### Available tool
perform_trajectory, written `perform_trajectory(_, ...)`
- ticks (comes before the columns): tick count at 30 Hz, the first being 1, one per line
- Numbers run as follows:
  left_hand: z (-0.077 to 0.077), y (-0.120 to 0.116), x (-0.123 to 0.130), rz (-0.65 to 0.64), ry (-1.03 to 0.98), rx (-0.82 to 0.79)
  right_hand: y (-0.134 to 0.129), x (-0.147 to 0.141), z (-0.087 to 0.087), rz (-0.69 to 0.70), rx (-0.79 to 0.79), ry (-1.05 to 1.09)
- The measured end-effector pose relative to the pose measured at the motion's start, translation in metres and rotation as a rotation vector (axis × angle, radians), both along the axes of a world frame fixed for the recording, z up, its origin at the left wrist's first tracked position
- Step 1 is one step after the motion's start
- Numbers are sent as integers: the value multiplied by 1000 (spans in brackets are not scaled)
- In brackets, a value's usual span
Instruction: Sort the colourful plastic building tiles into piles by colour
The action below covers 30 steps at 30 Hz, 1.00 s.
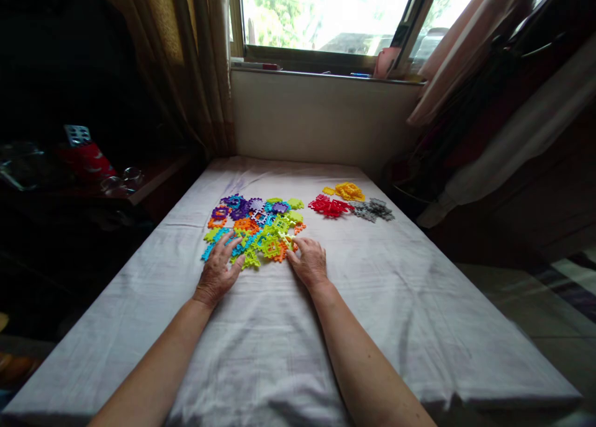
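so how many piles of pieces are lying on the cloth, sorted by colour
Mixed-colour pile: 1
Red pile: 1
Yellow pile: 1
Grey pile: 1
Total: 4 piles

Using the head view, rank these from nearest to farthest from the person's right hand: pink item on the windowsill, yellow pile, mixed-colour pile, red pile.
From the right hand:
1. Mixed-colour pile, at its fingertips, leftward.
2. Red pile, ahead, slightly right.
3. Yellow pile, behind the red, farther right.
4. Pink item, farthest back, higher up.
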<state>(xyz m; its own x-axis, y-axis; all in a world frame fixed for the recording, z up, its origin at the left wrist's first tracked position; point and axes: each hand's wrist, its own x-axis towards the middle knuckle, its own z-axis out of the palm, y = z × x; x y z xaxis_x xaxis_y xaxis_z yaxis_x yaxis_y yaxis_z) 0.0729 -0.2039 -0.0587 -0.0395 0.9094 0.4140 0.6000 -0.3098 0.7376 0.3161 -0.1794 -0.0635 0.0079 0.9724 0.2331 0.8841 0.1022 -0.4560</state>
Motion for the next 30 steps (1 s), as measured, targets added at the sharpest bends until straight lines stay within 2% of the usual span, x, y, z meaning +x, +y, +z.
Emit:
perform_trajectory(3,1,2,-4,87,-87,-2,1,3,1,11,-5,9)
perform_trajectory(5,0,3,-5,88,-83,3,1,4,2,12,-10,27)
perform_trajectory(11,-4,-1,-1,-26,146,31,0,5,2,1,-22,72)
perform_trajectory(16,-6,-2,0,-60,259,-11,2,5,0,-18,0,80)
perform_trajectory(24,-12,-3,-1,-28,457,41,3,4,-5,-34,41,101)
perform_trajectory(30,-16,-2,-2,5,550,121,7,13,-11,-97,166,213)
